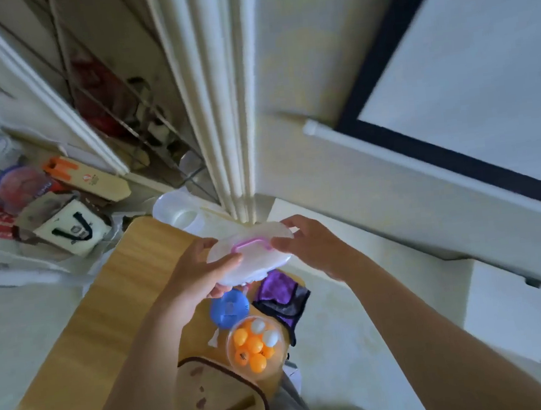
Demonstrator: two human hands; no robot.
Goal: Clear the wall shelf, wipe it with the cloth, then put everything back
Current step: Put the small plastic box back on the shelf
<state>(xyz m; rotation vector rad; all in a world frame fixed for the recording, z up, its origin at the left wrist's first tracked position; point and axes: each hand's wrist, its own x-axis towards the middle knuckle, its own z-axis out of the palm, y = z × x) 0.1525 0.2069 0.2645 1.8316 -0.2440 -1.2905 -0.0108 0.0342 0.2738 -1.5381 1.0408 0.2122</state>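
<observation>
Both hands hold one item: a translucent white plastic case (251, 253) with a pink carry handle (250, 244) on top. Left hand (202, 272) wraps the near-left end, thumb over the top and fingers under; right hand (313, 243) pinches the far-right edge. Case is kept roughly level and lifted clear above the wooden tabletop (107, 315), probably so that the contents do not shift; the contents themselves cannot be made out. Whether it is going down or coming up cannot be told from this view. Below it on the tabletop: a blue round container (228, 309), a purple cloth (282, 293) bunched at the right edge and partly hanging over it, a clear tub of orange and white balls (255, 346), and a tan pouch with dark piping (219, 397) nearest the body. These sit close together near the right side, which reads as a staging spot for shelf items. The wall shelf itself is not identifiable here. An empty clear container (179, 211) stands at the tabletop's far end. Room: pale floor, white pleated curtain (222, 109), a projector screen (466, 84) at right, cluttered boxes and a bag at left. The picture is blurred.
</observation>
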